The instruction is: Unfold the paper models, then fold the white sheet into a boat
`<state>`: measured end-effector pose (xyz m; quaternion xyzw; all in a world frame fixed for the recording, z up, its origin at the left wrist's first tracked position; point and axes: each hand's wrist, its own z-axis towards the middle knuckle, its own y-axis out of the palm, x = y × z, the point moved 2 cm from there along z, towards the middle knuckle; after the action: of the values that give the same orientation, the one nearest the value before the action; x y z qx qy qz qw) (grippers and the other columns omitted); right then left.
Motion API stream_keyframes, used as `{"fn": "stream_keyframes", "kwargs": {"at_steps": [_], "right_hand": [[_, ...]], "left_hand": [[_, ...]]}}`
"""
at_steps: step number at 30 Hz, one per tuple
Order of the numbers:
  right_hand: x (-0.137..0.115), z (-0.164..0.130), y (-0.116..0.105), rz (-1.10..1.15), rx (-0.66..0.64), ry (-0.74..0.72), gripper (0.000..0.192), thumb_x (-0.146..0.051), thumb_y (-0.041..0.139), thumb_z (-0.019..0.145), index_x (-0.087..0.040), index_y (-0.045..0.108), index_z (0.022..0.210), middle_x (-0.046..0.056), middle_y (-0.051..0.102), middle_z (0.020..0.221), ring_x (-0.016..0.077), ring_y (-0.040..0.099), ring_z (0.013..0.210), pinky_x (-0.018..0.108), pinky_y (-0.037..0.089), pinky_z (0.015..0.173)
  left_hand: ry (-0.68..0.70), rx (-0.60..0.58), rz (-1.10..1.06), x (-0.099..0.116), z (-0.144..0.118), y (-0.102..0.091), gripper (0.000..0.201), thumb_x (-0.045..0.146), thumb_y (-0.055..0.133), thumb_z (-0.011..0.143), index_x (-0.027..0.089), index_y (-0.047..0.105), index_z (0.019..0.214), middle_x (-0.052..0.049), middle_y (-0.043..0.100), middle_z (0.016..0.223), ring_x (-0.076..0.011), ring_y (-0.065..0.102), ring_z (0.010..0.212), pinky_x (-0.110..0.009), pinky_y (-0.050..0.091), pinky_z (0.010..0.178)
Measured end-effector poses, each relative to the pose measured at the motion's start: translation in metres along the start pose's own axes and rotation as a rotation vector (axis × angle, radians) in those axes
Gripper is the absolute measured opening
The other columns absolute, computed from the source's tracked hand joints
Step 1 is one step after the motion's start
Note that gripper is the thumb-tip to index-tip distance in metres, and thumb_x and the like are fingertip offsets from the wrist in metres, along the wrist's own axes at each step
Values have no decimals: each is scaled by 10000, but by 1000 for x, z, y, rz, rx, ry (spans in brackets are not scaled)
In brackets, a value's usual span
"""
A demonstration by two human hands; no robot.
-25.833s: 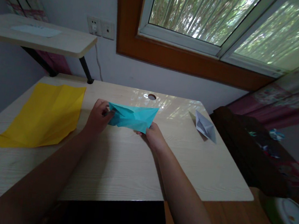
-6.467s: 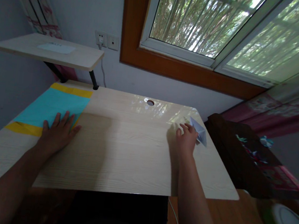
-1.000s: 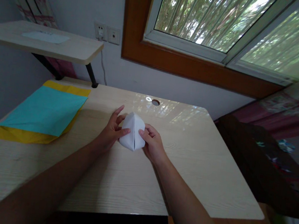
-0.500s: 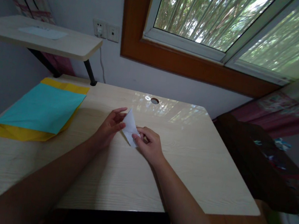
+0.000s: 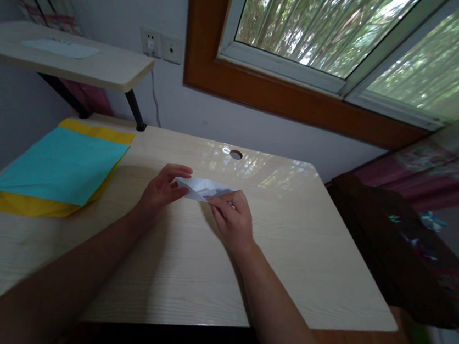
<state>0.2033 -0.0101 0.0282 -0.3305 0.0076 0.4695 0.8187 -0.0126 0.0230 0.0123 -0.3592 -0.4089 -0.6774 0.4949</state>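
Your left hand (image 5: pixel 162 187) pinches one end of the folded white paper (image 5: pixel 203 187) between thumb and fingers, while your right hand (image 5: pixel 236 217) grips its near side toward the other end. The paper is over the desk (image 5: pixel 284 277), roughly midway between the left and right edges and short of the round hole (image 5: pixel 236 154) by the far edge. Keep both pinches light, close to the creases, and work the layers gently so that no corner tears. Steady one end while you move the other. Stay clear of the blue sheet (image 5: pixel 64 164) lying on the yellow sheet (image 5: pixel 14 204) toward the far left corner.
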Motion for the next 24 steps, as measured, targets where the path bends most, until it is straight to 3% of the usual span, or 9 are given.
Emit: {"fn": "stream_keyframes", "kwargs": {"at_steps": [5, 13, 20, 24], "right_hand": [[2, 6, -4, -136, 11, -30, 166, -133, 611, 953, -238, 736, 982, 49, 602, 819, 190, 539, 787, 339, 448, 689], [2, 6, -4, -196, -10, -42, 161, -126, 610, 948, -233, 728, 971, 48, 611, 815, 202, 529, 782, 344, 438, 687], [0, 5, 4, -252, -130, -26, 151, -179, 589, 974, -218, 728, 931, 65, 626, 833, 216, 525, 817, 355, 452, 701], [-1, 3, 9, -247, -196, -12, 141, -205, 587, 980, -208, 729, 981, 77, 639, 872, 223, 529, 851, 358, 470, 717]], "left_hand": [[78, -52, 79, -1, 0, -1, 316, 277, 823, 782, 258, 701, 1072, -79, 549, 1273, -245, 534, 1239, -378, 501, 1001], [-46, -144, 45, -4, -7, 9, 430, 377, 753, 847, 274, 631, 1246, -90, 534, 1369, -280, 502, 1310, -403, 497, 1026], [-255, -3, -8, -22, -9, 6, 382, 375, 721, 864, 243, 639, 1213, -60, 689, 1198, -242, 638, 1114, -425, 483, 1035], [-271, 18, -8, -24, -9, 5, 378, 381, 688, 860, 212, 672, 1197, -79, 697, 1220, -268, 623, 1173, -439, 464, 1063]]}}
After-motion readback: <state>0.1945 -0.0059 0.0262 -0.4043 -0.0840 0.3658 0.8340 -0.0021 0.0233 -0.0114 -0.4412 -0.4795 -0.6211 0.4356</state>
